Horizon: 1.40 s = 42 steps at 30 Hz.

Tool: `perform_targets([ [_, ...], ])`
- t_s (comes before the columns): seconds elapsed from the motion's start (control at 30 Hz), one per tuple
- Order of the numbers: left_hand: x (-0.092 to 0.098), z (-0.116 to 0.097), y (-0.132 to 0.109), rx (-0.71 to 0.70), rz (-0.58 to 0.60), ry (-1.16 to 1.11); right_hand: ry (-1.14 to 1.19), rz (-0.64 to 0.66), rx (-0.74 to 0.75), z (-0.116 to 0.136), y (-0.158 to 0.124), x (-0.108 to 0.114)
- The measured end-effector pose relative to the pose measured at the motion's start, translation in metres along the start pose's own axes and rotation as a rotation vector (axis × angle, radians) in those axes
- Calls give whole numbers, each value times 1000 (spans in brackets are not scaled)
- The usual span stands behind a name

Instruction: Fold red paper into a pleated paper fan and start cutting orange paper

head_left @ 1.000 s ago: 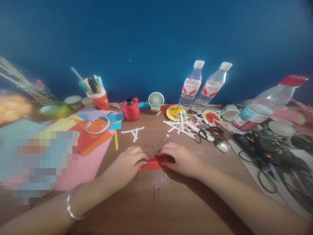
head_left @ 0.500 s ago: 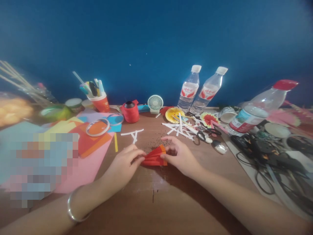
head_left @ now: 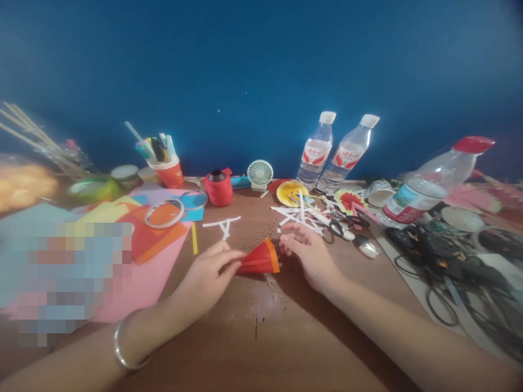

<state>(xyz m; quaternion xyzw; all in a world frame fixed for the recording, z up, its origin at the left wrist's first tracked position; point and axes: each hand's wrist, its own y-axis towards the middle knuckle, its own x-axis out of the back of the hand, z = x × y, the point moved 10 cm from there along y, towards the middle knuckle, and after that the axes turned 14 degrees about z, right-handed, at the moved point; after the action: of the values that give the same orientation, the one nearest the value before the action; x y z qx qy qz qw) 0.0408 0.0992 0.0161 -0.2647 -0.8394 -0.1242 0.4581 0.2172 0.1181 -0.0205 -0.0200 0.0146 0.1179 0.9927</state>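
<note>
A pleated red paper fan (head_left: 258, 259) with an orange edge spreads out low over the brown table (head_left: 229, 343). Its narrow end is pinched between the thumb and fingers of my left hand (head_left: 214, 269). Off the fan's wide orange end, my right hand (head_left: 308, 253) hovers with curled fingers apart and nothing seen in them. Small dark specks lie on the table behind the fan. White paper strips (head_left: 223, 223) and a yellow strip (head_left: 194, 238) rest beyond my left hand.
Coloured paper sheets (head_left: 159, 234) with a tape roll (head_left: 164, 213) cover the left. A pen cup (head_left: 169, 173), red thread spool (head_left: 219, 188) and small fan (head_left: 260, 174) stand behind. On the right are water bottles (head_left: 315, 152), scissors (head_left: 337, 228), paper scraps and black cables (head_left: 433, 245).
My right hand has let go of the fan's wide end and moved slightly right. The fan's orange edge now shows fully. My left hand keeps its pinch.
</note>
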Motion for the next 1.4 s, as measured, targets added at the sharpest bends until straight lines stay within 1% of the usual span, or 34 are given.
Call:
perform_targets([
  [0.03,-1,0,0,-1,10,-5,-160,27,91,15,-1,-3],
  [0.07,-3,0,1,-8,23,-10,-349,83,188,30,-4,-11],
  [0.13,-7,-3,1,-38,59,-14,-707,238,345,46,-13,-37],
  [0.2,-13,-6,2,-67,101,-12,-936,358,399,45,-19,-55],
  [0.3,-17,-7,3,-70,143,-4,-1060,433,376,36,-18,-63],
  [0.4,-16,-7,3,-69,144,-1,-1044,441,376,33,-15,-62],
  [0.5,-14,-7,3,-74,127,-18,-939,410,364,36,-12,-55],
  [0.6,-14,-6,3,-63,132,-52,-809,379,280,33,-8,-46],
  [0.73,-15,-4,3,-40,145,-82,-687,387,175,24,-5,-41],
  [0.9,-17,1,4,36,181,-149,-628,336,117,21,-1,-33],
  [0.97,-18,4,5,80,197,-191,-645,325,148,25,-2,-32],
  [1.13,-18,9,5,123,203,-285,-692,387,306,37,-6,-41],
  [1.3,-18,13,4,139,204,-343,-656,362,366,40,-7,-38],
  [1.4,-18,13,4,138,213,-383,-599,346,374,42,-7,-36],
])
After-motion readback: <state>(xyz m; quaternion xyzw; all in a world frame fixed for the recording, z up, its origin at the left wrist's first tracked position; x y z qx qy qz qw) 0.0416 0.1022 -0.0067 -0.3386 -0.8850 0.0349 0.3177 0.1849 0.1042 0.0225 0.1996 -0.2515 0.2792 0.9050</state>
